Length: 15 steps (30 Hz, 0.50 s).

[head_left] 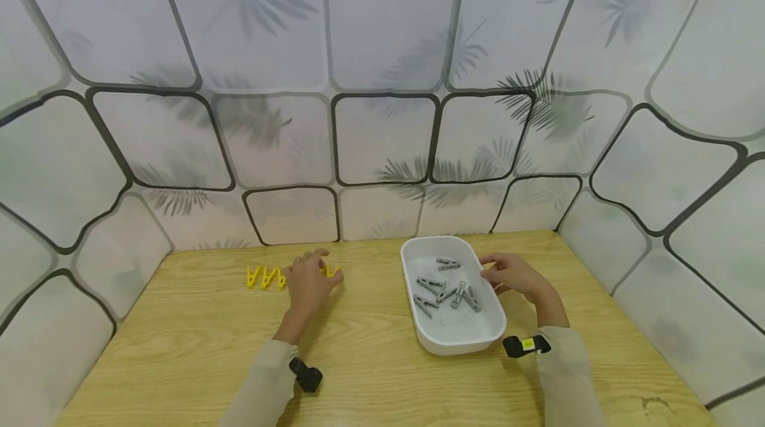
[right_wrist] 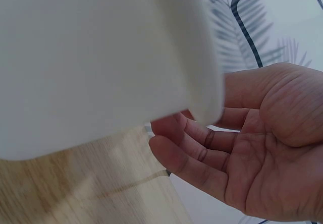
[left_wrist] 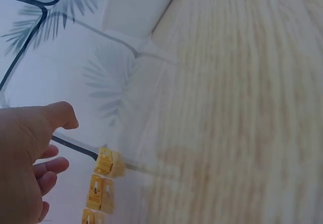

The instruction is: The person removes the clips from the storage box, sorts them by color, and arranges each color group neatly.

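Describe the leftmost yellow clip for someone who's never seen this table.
Start at the wooden table and find its far edge, by the patterned wall. Near there, left of the white tray, runs a row of yellow clips, partly hidden by the left hand. The target clip is at the row's left end, farthest from the tray.

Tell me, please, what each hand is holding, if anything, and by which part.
The right hand holds the white tub by its right rim; the left hand, near the yellow clips, appears to hold nothing.
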Available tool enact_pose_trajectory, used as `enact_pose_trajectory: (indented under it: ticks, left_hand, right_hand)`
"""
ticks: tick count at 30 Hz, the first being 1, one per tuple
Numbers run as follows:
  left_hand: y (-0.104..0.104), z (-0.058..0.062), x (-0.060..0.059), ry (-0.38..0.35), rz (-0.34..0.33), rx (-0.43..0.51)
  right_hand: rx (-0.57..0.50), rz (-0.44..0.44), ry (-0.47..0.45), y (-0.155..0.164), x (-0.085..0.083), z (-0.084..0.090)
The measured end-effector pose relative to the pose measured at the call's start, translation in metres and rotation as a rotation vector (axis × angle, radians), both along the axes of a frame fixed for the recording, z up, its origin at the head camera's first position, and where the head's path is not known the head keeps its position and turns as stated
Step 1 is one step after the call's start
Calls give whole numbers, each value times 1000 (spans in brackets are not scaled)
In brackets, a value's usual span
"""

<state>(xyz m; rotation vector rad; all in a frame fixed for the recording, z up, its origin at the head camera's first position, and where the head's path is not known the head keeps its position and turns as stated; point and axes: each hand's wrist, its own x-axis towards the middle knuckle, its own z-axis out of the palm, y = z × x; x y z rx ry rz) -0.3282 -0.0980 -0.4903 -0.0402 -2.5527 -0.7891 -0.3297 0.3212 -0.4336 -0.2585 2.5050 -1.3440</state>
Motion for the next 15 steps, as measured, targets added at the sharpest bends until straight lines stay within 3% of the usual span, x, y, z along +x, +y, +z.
enact_pose_trajectory:
  ticks: [8, 11, 15]
  left_hand:
    - [0, 6, -1, 236, -232, 112]
    - [2, 12, -1, 253, -297, 152]
    - [9, 25, 1, 206, -361, 183]
  right_hand:
    - [-3, 1, 2, 2, -1, -2]
    - [-4, 4, 6, 3, -1, -3]
    - [7, -1, 4, 3, -3, -4]
